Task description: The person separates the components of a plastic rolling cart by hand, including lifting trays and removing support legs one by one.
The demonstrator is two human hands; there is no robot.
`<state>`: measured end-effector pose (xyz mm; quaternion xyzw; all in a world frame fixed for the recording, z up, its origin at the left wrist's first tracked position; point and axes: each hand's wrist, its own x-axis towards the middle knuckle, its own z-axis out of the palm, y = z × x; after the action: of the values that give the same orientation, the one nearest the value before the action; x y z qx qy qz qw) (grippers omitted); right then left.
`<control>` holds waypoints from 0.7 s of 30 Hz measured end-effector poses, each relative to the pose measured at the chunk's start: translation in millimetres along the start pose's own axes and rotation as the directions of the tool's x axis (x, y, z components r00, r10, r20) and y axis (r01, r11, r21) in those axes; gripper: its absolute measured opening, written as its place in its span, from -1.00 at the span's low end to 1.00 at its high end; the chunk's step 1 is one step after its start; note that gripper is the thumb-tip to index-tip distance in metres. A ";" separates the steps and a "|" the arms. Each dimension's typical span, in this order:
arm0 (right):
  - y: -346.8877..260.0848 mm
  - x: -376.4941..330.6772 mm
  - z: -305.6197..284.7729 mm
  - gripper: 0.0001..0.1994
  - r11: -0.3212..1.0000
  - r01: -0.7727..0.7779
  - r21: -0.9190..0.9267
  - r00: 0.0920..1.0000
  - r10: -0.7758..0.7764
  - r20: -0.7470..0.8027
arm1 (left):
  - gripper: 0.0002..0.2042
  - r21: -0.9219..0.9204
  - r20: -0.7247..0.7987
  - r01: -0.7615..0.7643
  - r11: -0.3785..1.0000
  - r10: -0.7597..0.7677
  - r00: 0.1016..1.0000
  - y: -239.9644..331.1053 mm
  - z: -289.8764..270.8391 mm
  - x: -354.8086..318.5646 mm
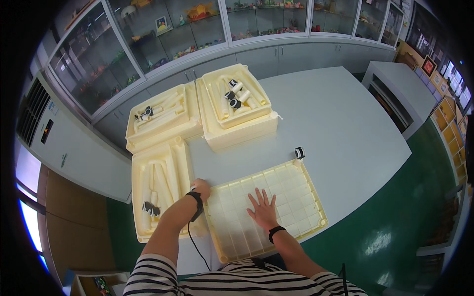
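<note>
A cream plastic tray (242,217) lies with its ribbed, gridded underside up at the table's near edge. My right hand (263,211) rests flat on it, fingers spread. At its far left corner my left hand (201,189) is closed; whatever its fingers hold is hidden beneath them. A black-and-white caster wheel (299,153) stands at the far right corner of this tray. The two near corners show bare round sockets. Both wrists wear black bands, and a thin cable hangs from the left one.
Left of my left arm sits a cream tray (186,170) with tubes and casters (151,209). Behind it are stacked trays (165,135) and another stack (242,135), both holding tubes and casters. The grey table (335,118) extends right; glass cabinets (266,22) line the back.
</note>
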<state>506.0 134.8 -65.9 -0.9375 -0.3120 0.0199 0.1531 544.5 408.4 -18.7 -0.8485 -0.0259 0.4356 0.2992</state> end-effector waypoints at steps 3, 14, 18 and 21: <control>0.8 1.2 1.1 -0.43 1.000 0.002 0.001 1.000 -0.002 -0.016 | -0.79 0.101 -0.063 -0.068 0.993 0.074 0.995 5.3 19.6 -2.1; 4.0 -8.1 -0.3 -0.44 1.000 -0.010 0.013 1.000 0.010 0.013 | -0.80 0.129 -0.252 -0.053 0.990 0.085 0.964 18.9 6.7 -23.5; 1.3 -1.1 2.0 -0.45 1.000 0.008 0.005 1.000 -0.008 -0.013 | -0.79 -0.098 0.094 0.001 0.995 0.008 0.996 6.0 -10.9 -3.4; 1.4 1.1 0.6 -0.46 1.000 0.006 0.000 1.000 -0.006 -0.008 | -0.79 -0.070 0.106 -0.030 0.997 0.037 0.994 3.3 -10.4 3.1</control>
<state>507.6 134.5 -66.9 -0.9366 -0.3143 0.0157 0.1545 553.5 401.6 -18.1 -0.8340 -0.0425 0.4844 0.2607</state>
